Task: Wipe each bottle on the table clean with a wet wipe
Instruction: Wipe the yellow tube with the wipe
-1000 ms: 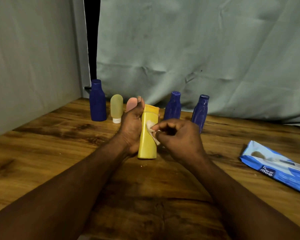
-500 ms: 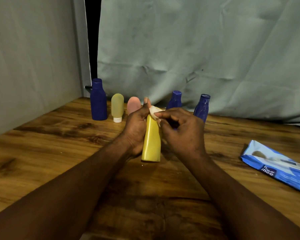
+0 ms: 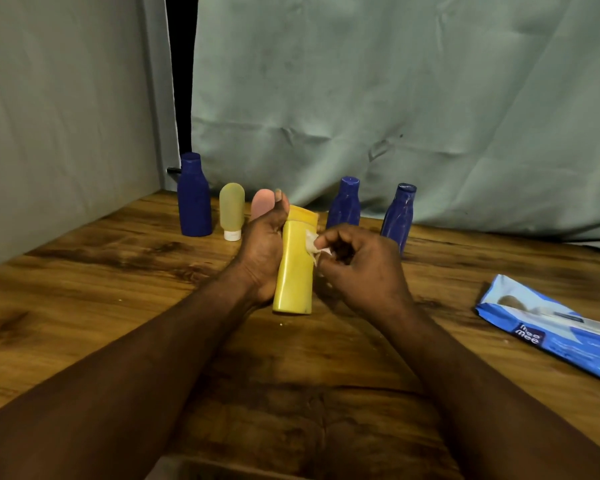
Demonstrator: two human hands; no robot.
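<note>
A yellow bottle stands upright in the middle of the wooden table. My left hand wraps around its left side. My right hand pinches a crumpled white wet wipe against the bottle's upper right side. Behind them stands a row of bottles: a large dark blue bottle, a pale green tube on a white cap, a pink tube partly hidden by my left thumb, and two smaller blue bottles.
A blue pack of wet wipes lies at the table's right edge. Grey-green cloth hangs behind the table and along the left side, with a dark gap at the back left corner.
My right hand slid the wipe down from the bottle's cap to its upper right side. The bottle turned a little, its broad face showing again.
</note>
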